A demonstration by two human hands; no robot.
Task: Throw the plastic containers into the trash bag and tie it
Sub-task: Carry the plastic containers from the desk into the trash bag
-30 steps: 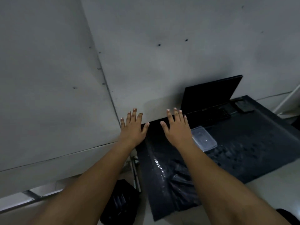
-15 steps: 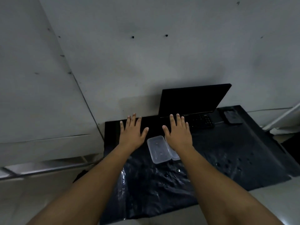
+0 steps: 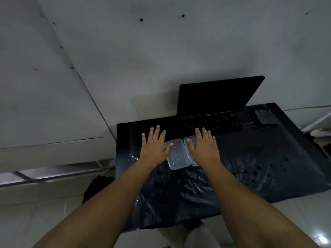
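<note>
- Head view looks down on a table draped in crinkled, glossy black plastic sheeting (image 3: 250,176), with both forearms stretched out over it.
- Two clear, shallow rectangular plastic containers lie side by side on the sheeting: the left clear container (image 3: 177,154) is in plain sight between the hands, and the right clear container (image 3: 190,140) is mostly hidden under the right hand.
- The left hand (image 3: 155,147) is flat with fingers spread and grasps nothing; its thumb tip lies over the left container's near-left edge.
- The right hand (image 3: 205,149) is equally flat and released, palm down over the right container, holding nothing.
- No separate trash bag can be told apart from the black sheeting; it may be part of that dark plastic, so finding its mouth looks like the first job.
- The step in hand appears to be picking up the containers. Curling the fingers under a long edge should work better than pressing from above, since thin clear plastic probably flexes and slides on the glossy sheet.
- Stacking one container on the other first would likely let one hand carry both while the other opens the bag.
- An open black laptop (image 3: 215,104) and a dark phone-like slab (image 3: 265,117) sit behind the hands; lifts should come toward the body, away from them.
</note>
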